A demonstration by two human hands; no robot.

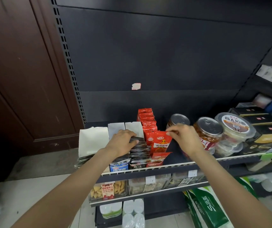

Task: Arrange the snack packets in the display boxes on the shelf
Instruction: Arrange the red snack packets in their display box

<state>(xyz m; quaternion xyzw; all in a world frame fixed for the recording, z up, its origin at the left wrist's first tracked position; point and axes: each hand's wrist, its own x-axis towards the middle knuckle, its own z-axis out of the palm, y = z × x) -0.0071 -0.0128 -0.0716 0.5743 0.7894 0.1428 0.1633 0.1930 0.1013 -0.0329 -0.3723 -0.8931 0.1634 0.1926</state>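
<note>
- The dark back panel (164,55) of the shelving fills most of the view, with a torn pale sticker (136,86) low on it.
- A brown wooden door (20,71) stands to the left of the shelving.
- The shelf (173,166) runs across the lower middle, its front rail carrying small price tags.
- A green-and-white pack (209,209) leans on the floor below the shelf at right.
- Lidded clear tubs (234,127) and two clear jars with metal lids (208,130) stand on the shelf to the right of the display boxes.
- An open white display box (93,140) stands at the shelf's left end, its lid flaps raised.
- A row of dark snack packets (139,150) stands upright in the box just right of it.
- A row of red snack packets (148,124) stands in the next box, reaching back toward the panel.
- The left hand (122,142) rests over the back of the dark row, its fingers (132,143) curled round the tops of several packets.
- The right hand (185,138) pinches the top right corner of one red packet (159,141) between thumb and fingers (173,130), holding it upright at the front of the red row.
- Clear bins of snacks (109,189) sit on the tier below.
</note>
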